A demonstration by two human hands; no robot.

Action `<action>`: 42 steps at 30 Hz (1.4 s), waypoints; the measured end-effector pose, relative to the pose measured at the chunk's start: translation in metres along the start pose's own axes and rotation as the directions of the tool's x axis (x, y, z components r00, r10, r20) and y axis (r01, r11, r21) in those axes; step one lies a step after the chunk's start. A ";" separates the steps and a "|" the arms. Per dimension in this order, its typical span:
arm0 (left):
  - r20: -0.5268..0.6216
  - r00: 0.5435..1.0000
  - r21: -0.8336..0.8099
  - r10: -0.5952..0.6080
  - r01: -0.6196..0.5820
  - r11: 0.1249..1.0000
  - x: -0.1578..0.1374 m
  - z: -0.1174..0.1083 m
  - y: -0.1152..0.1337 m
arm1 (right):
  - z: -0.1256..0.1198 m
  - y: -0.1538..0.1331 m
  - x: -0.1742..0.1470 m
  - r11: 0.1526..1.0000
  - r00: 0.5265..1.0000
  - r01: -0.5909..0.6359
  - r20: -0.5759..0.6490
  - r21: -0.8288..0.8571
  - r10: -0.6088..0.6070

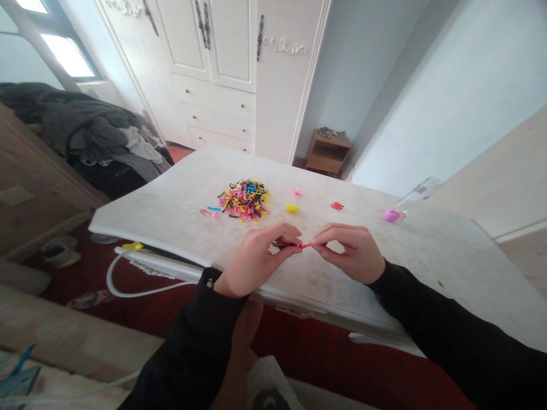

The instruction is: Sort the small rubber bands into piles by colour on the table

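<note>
Over the near part of the table, my left hand and my right hand face each other with fingertips pinched. A small red rubber band spans the short gap between them, one end in each pinch. Something dark, perhaps black bands, shows inside my left fingers. Beyond my left hand lies a loose heap of small multicoloured rubber bands. Separate little clusters sit to its right: pink bands, yellow bands and red bands.
Several stray bands lie left of the heap on the white table. At the right are a pink object and a clear plastic container. A white cable loops off the near left edge. Behind stands a white wardrobe.
</note>
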State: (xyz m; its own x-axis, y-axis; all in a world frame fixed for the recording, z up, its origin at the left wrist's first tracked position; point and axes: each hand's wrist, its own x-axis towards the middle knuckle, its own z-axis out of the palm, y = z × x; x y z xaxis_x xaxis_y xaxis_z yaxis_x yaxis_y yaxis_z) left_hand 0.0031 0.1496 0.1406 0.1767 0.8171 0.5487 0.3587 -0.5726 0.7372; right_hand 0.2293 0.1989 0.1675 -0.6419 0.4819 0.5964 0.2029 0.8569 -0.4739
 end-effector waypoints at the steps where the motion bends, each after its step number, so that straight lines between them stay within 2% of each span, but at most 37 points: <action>1: -0.001 1.000 -0.006 -0.010 0.010 1.000 0.000 0.000 0.000 | 0.000 0.000 0.000 1.000 1.000 -0.001 -0.004 0.000 0.001; 7: 0.005 1.000 0.001 -0.018 0.018 1.000 0.001 -0.001 0.000 | 0.000 -0.001 0.001 1.000 1.000 -0.004 -0.012 0.000 0.004; 19: -0.011 0.999 0.025 -0.042 0.042 0.999 0.001 -0.001 0.003 | -0.004 0.000 -0.002 0.992 0.994 -0.099 -0.035 0.076 0.102; 23: -0.028 0.996 0.029 -0.081 0.082 0.996 0.000 -0.001 -0.002 | -0.011 0.008 -0.001 0.987 0.984 -0.132 -0.106 0.095 0.142; 25: -0.036 0.996 0.022 -0.087 0.087 0.996 -0.001 0.000 -0.004 | -0.019 0.020 0.001 0.980 0.959 -0.188 -0.201 0.065 0.197; 27: -0.042 0.995 0.017 -0.093 0.094 0.995 -0.001 0.001 -0.005 | -0.031 0.038 0.004 0.956 0.893 -0.291 -0.346 0.041 0.286; 29: -0.044 0.994 0.012 -0.103 0.103 0.995 0.000 0.001 -0.006 | -0.041 0.059 0.004 0.916 0.823 -0.401 -0.438 0.003 0.361; 30: -0.044 0.993 0.006 -0.108 0.109 0.994 0.000 0.001 -0.007 | -0.046 0.069 0.004 0.899 0.796 -0.437 -0.471 -0.013 0.380; 33: -0.030 0.992 -0.016 -0.124 0.123 0.992 0.000 0.000 -0.008 | -0.052 0.091 0.001 0.831 0.758 -0.550 -0.467 -0.081 0.455; 37: -0.009 0.992 -0.003 -0.122 0.122 0.992 0.001 -0.001 -0.007 | -0.052 0.104 -0.001 0.754 0.750 -0.622 -0.435 -0.210 0.498; 42: -0.008 0.993 0.026 -0.122 0.122 0.992 0.001 -0.002 -0.002 | -0.052 0.111 -0.002 0.741 0.774 -0.613 -0.394 -0.273 0.496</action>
State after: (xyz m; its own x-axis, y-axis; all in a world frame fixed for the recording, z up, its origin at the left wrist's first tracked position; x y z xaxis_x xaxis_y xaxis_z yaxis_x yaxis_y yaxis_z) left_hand 0.0011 0.1513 0.1405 0.1244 0.8801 0.4581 0.4016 -0.4669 0.7879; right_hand 0.2919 0.3029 0.1475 -0.1053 0.8699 0.4819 0.7463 0.3894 -0.5398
